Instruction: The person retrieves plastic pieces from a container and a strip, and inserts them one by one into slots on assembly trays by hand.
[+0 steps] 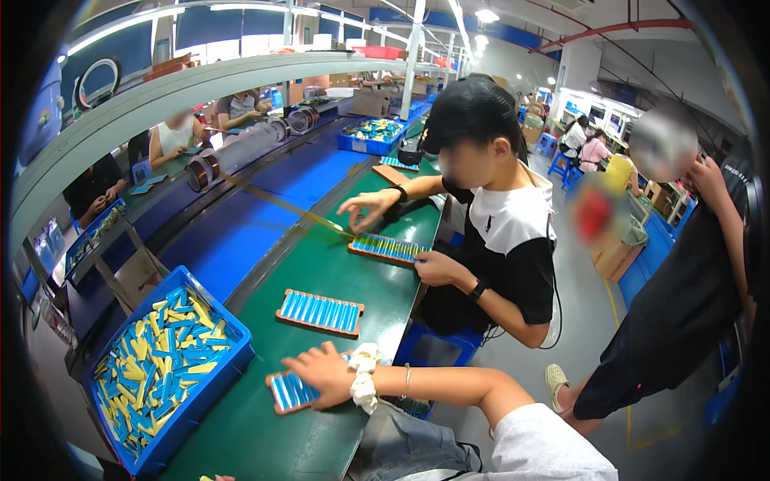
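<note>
Along the left side of the green surface (265, 437) runs a broad blue belt (241, 220), with a long pale shelf (241, 90) above and left of the surface. Farther left of it, dark blue panels (218, 26) hang over bright windows. Right of it spreads the grey floor (513, 373), marked by a yellow line (628, 413); a blue stool (439, 343) stands just beside it. Far beyond it, a pale pillar (579, 70), red pipes (642, 26) and glowing ceiling lamps (487, 15).

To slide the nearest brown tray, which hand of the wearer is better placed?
Probably the right hand: it lies over that brown tray. Only a little of the left hand shows, at the picture's lower edge, apart from the tray.
</note>
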